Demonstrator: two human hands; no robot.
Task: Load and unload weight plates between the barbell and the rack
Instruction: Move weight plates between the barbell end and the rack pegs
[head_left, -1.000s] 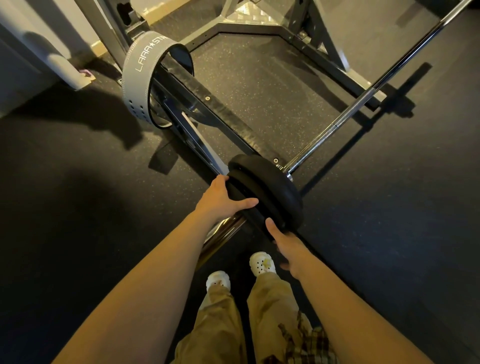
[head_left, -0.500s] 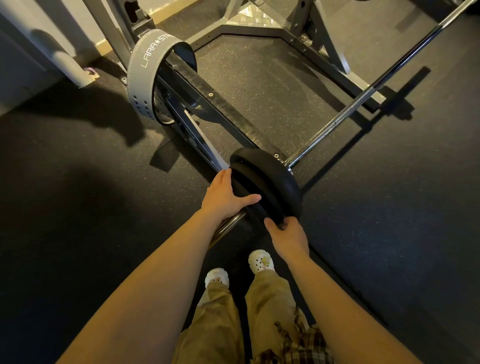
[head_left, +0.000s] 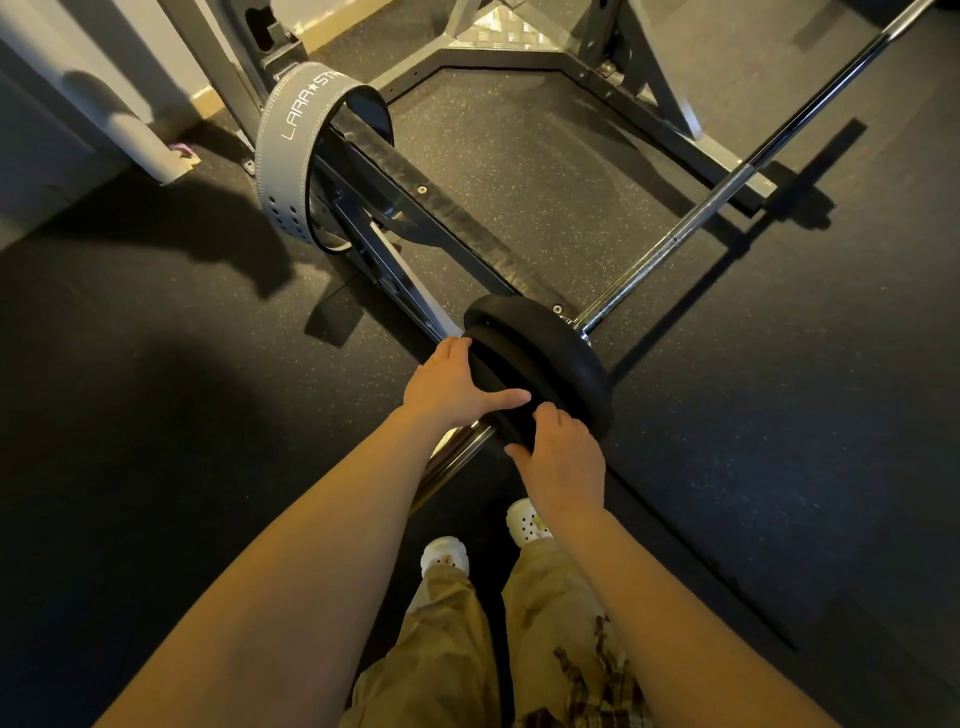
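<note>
Both hands on the near plate (head_left: 511, 387). Left hand (head_left: 449, 387) lies on its upper-left rim, fingers wrapped over the far edge, thumb stretched flat across the near face. Right hand (head_left: 563, 454) takes the lower rim, fingers curled over the edge. So the grip is a two-handed rim hold, both hands closed on that one plate, set roughly opposite each other.

Just behind the grip: a second, larger plate (head_left: 566, 358), touching the first. Both sit on the barbell sleeve (head_left: 457, 457), which runs out toward the person, bare chrome below the hands.

Handling, my guess: black rubber-looking coating, so decent friction; rigid, not fragile, dense. Heavy enough to want both hands. Rim is the only real hold; can't see any cut-out handles. Keep it square to the sleeve or it will likely bind when sliding. Feet are right under the sleeve end, so a dropped plate is the risk.

Beyond the plates: barbell shaft (head_left: 727, 192) runs away up-right, lying over the rack (head_left: 644, 83) base.

Count: two plates, one barbell, one rack, one grey lifting belt (head_left: 285, 150) hung on a rack bar, well left of the grip. No collar that I can see.
</note>
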